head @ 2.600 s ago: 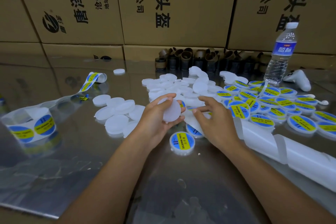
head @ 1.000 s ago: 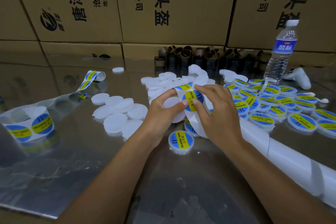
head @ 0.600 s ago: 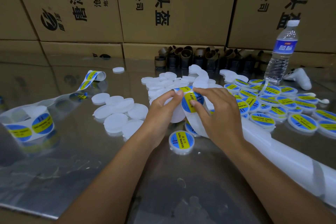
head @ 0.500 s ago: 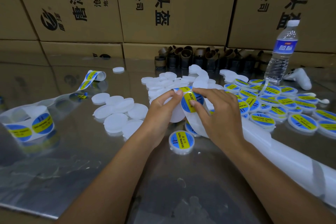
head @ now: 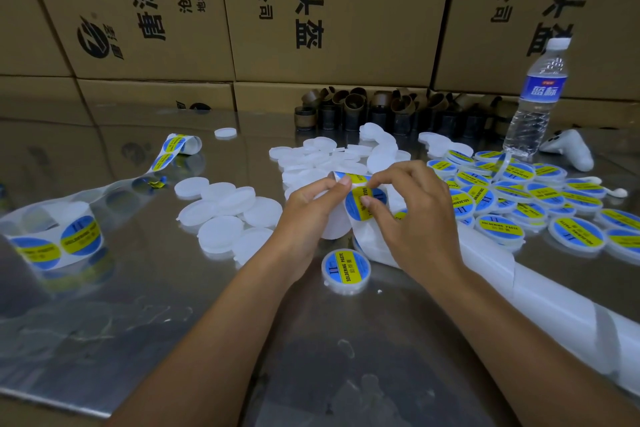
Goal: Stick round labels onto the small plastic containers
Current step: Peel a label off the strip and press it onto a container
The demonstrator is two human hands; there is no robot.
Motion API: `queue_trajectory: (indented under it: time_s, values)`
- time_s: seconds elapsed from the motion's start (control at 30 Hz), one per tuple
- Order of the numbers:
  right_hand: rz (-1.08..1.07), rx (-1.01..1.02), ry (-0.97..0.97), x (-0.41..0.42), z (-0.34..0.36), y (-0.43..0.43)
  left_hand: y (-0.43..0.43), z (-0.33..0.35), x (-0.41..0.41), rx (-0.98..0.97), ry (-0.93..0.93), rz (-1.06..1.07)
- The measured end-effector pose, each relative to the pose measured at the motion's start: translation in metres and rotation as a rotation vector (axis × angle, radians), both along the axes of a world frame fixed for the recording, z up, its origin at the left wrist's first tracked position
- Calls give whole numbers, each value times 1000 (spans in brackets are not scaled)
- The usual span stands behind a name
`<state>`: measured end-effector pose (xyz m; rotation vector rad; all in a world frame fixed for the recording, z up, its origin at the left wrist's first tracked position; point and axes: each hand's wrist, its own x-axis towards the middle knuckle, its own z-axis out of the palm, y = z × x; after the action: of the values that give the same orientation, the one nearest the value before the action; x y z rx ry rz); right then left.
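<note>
Round label (head: 354, 210): glossy disc, blue with yellow band, on white backing strip (head: 491, 263), raised between both hands.
Left hand (head: 306, 215): fingers curled round blank container (head: 334, 227), a translucent white plastic puck; thumb tip on label's upper edge.
Right hand (head: 415, 222): thumb and forefinger pinch label.
Labelled container (head: 345, 269): flat on reflective steel tabletop (head: 104, 305), just below hands.
Blank containers (head: 221, 215): heaped left.
Labelled containers (head: 540, 198): heaped right.
</note>
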<state>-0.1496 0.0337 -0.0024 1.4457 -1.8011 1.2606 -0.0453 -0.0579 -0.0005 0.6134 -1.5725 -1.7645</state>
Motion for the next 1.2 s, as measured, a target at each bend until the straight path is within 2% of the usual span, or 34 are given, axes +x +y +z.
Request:
queue_trajectory:
  time_s: [0.3,0.67,1.03,1.2]
  values:
    - [-26,1,5,0,-1,0,-1,1,-1,-4,-37,156]
    - [-16,-22,-40,3,0,-1,-3,1,-2,26,-26,209]
    - [166,-185,-279,10,11,0,-3,1,-1,5,1,303]
    - [163,-314,-249,13,17,3,-4,0,0,22,27,291]
